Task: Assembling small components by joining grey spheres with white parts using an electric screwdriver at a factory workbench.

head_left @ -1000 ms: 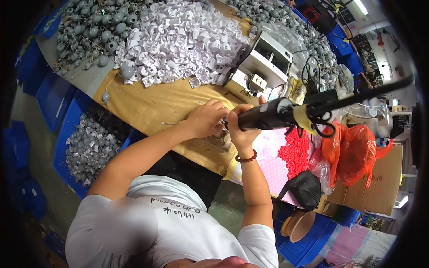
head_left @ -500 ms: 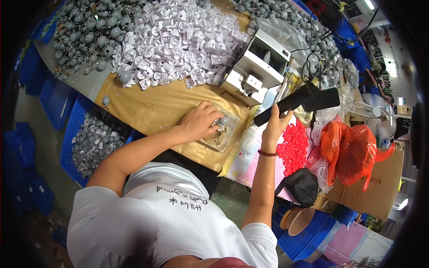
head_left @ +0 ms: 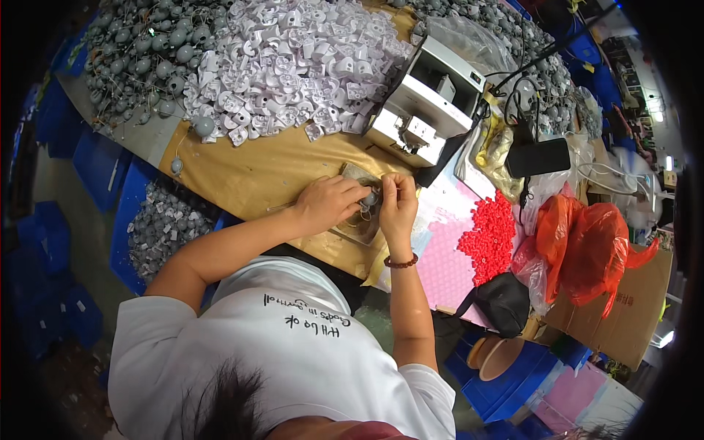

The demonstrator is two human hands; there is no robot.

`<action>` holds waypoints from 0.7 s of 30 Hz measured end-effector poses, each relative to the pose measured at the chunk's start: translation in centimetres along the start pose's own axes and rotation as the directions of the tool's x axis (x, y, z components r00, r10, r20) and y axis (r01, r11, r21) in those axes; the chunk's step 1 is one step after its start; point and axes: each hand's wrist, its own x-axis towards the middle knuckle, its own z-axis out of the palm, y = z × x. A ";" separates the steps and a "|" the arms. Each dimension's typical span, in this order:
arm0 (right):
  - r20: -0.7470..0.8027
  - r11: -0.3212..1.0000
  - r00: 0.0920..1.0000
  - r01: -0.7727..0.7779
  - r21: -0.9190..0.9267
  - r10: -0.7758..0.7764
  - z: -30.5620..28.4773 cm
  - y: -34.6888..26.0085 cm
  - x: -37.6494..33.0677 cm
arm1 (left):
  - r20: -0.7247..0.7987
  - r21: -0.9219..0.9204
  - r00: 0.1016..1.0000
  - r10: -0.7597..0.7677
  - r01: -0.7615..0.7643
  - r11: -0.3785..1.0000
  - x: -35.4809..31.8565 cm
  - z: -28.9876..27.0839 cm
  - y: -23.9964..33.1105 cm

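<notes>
Grey small part (head_left: 372,198) sits pinched between left hand (head_left: 330,204) and right hand (head_left: 397,206), both grips closed on it.

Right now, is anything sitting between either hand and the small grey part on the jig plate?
Nothing visible does. The left hand and right hand already meet at the small grey part over the jig plate, fingers on it. The white parts pile and red beads lie off to the sides.

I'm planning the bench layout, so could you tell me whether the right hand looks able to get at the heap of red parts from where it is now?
Probably yes: the right hand is at the small grey part, and the red parts lie uncovered on the pink sheet, with nothing between them.
</notes>
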 end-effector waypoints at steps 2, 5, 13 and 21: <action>0.007 0.999 1.000 -0.028 0.034 0.028 -0.1 0.0 -0.2 | -0.003 -0.002 1.000 0.003 -0.003 1.000 0.0 -0.1 0.0; 0.068 0.994 0.993 -0.098 0.048 0.095 -0.9 0.3 -1.2 | -0.005 -0.006 1.000 0.008 -0.008 1.000 0.3 -0.2 0.3; -0.107 0.851 0.936 -0.251 0.462 0.334 -0.3 -1.1 0.1 | 0.049 -0.017 0.999 -0.016 0.017 1.000 0.6 -0.8 1.0; 0.207 0.842 0.933 -0.355 0.407 0.294 -3.1 -1.6 -2.1 | 0.241 0.002 0.961 -0.138 0.142 0.990 -6.0 -9.8 2.0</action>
